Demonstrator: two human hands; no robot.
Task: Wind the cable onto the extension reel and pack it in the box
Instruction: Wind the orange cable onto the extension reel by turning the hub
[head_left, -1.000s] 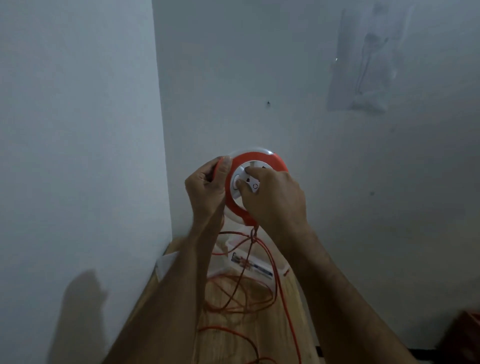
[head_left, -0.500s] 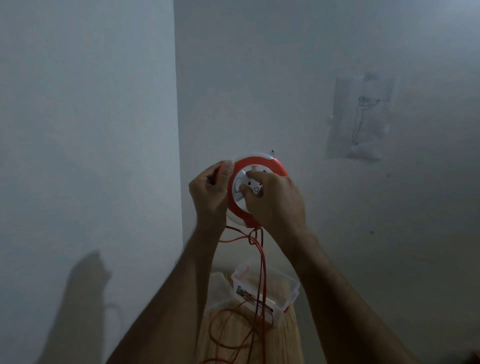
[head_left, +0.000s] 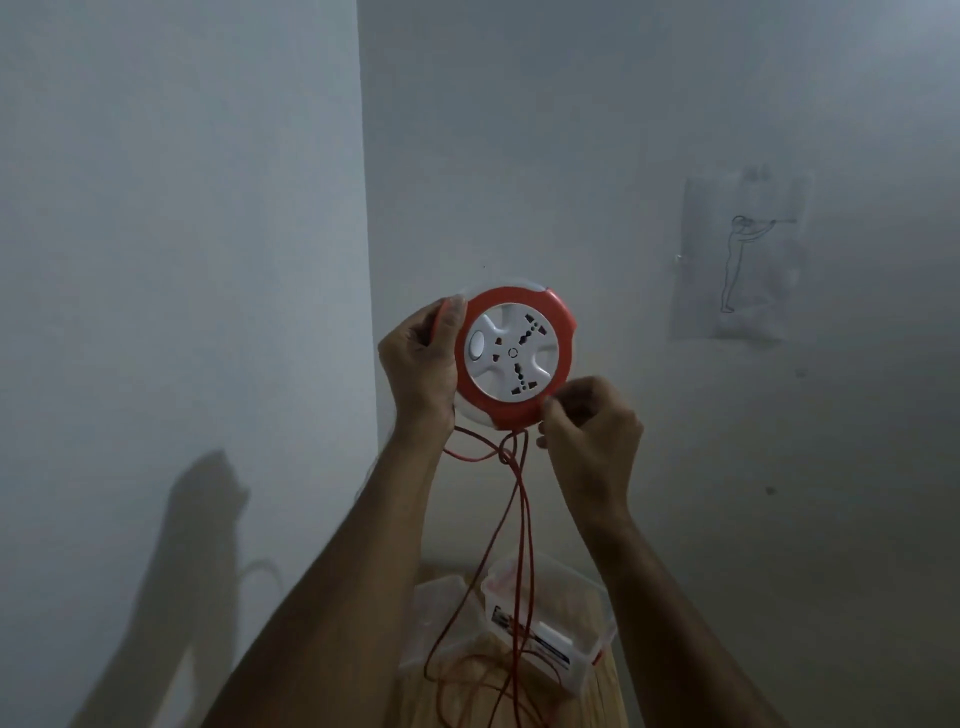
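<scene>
- Up before the wall corner, left hand (head_left: 422, 364) grips the extension reel (head_left: 514, 358) by its rim
- Right hand (head_left: 589, 423) has left the socket face, now pinching near the knotted cable (head_left: 519, 519); winding pauses
- Below, the clear box (head_left: 582, 654) holds only draped cable

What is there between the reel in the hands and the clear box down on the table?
In the head view, only the red cable hangs from the reel down across the clear box; nothing else.

Dim, hazy, soft shadows leftward
</scene>
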